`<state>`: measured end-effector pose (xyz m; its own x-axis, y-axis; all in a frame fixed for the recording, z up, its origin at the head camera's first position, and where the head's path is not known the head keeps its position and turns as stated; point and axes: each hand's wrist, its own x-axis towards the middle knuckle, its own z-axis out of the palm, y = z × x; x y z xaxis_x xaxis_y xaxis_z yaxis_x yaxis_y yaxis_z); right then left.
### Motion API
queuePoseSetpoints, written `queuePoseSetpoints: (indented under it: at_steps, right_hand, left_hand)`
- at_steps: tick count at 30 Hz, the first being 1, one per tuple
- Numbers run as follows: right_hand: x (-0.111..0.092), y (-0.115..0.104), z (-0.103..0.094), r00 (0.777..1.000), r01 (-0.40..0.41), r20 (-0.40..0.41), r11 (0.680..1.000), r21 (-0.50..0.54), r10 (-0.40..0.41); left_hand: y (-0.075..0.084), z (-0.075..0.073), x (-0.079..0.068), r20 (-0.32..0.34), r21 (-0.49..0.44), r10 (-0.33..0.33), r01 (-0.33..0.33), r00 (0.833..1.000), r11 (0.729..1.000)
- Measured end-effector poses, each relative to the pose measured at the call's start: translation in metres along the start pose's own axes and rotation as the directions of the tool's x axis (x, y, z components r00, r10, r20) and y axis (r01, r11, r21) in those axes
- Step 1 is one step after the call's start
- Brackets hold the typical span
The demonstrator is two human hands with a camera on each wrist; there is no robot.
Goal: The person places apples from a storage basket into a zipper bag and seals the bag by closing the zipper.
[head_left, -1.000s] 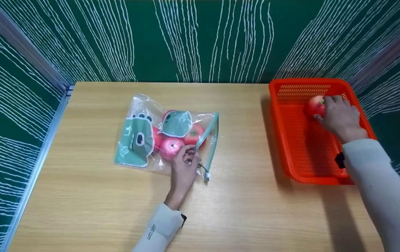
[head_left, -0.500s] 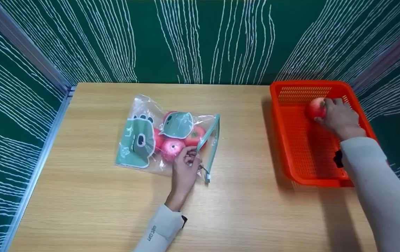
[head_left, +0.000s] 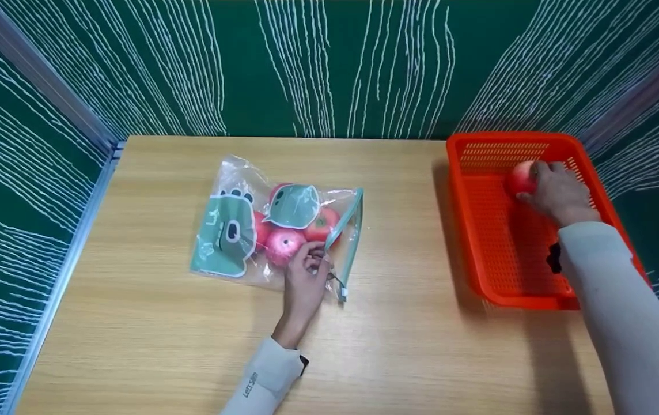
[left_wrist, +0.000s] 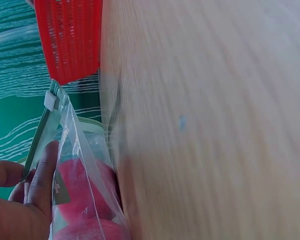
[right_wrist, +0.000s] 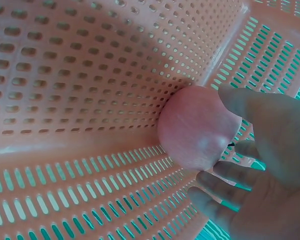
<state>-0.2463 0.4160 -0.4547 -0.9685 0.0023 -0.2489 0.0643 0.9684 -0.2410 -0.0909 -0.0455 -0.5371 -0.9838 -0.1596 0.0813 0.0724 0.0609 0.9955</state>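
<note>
In the head view my left hand (head_left: 304,282) pinches the open edge of a clear slider zip bag (head_left: 223,245) with a green cartoon print. The bag lies flat on the table with several red apples (head_left: 285,245) inside. The left wrist view shows thumb and fingers on the green zip strip (left_wrist: 36,142), with the white slider (left_wrist: 50,100) above them. Over at the right, my right hand (head_left: 563,193) reaches into an orange-red plastic basket (head_left: 462,213) and grips a single apple (right_wrist: 195,130), thumb on one side and fingers on the other.
The wooden table (head_left: 393,357) is bounded at the back and sides by green panels (head_left: 364,69) with white wavy lines. The basket's raised, slotted walls (right_wrist: 90,65) surround the right hand and the apple. Bare table lies between bag and basket.
The right forearm has shifted slightly left, uncovering more of the basket's near right side. The apple's stem, visible earlier, is now hidden by the fingers. Left hand and bag stay put.
</note>
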Motion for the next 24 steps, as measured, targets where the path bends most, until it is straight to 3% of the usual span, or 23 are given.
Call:
queuePoseSetpoints:
  at_steps: [24]
  right_hand:
    - [0.014,0.005,0.004,0.999,0.037,0.028,0.998,-0.041,-0.036]
  left_hand:
    - [0.000,0.000,-0.001,0.009,0.038,-0.004,0.004,1.000,0.999]
